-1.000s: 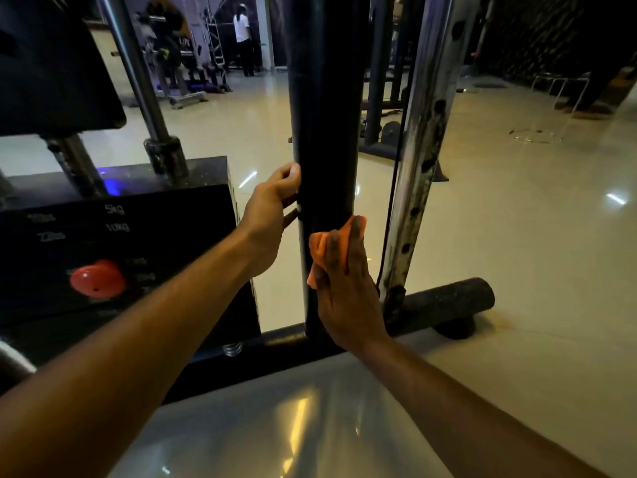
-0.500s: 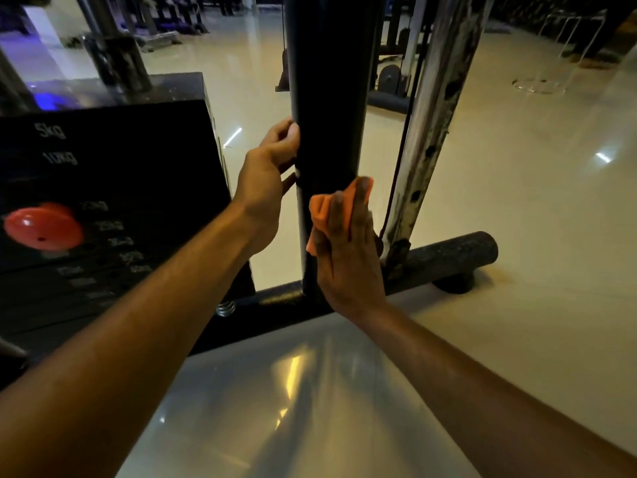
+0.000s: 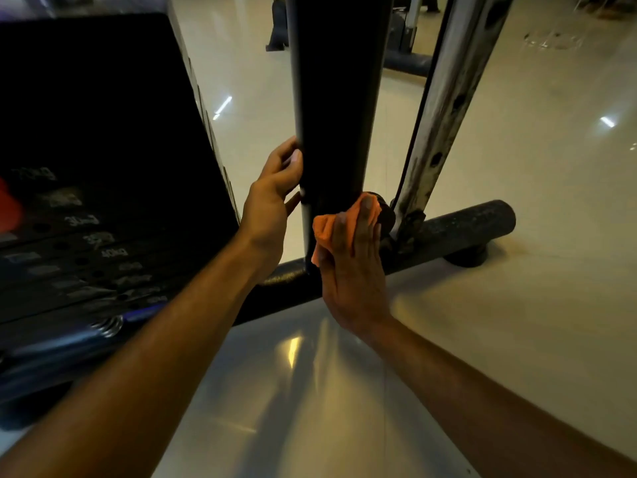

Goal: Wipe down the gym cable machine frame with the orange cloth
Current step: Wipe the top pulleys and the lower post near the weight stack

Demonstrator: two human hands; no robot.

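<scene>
The orange cloth (image 3: 336,232) is lying flat against the foot of the black post (image 3: 336,98), just above where the post meets the base bar (image 3: 458,229). The right hand (image 3: 355,270) is pressing it there with straight fingers laid over it, so the cloth is pinned rather than gripped. At about nine o'clock from the cloth, the left hand (image 3: 272,198) is curling round the post's near edge with fingers and thumb, steadying it.

The step in hand looks like the lowest stretch of the post being wiped. What comes next is probably carrying the cloth onto the base bar or round to the post's far side; that calls for keeping the palm flat and shifting the bracing grip out of the way.

At two o'clock from the cloth a silver rail with holes (image 3: 444,108) is rising beside a thin cable, apparently scuffed, though blur makes that uncertain. At nine o'clock the weight stack (image 3: 103,201) is standing dark on the glossy floor (image 3: 517,339).
</scene>
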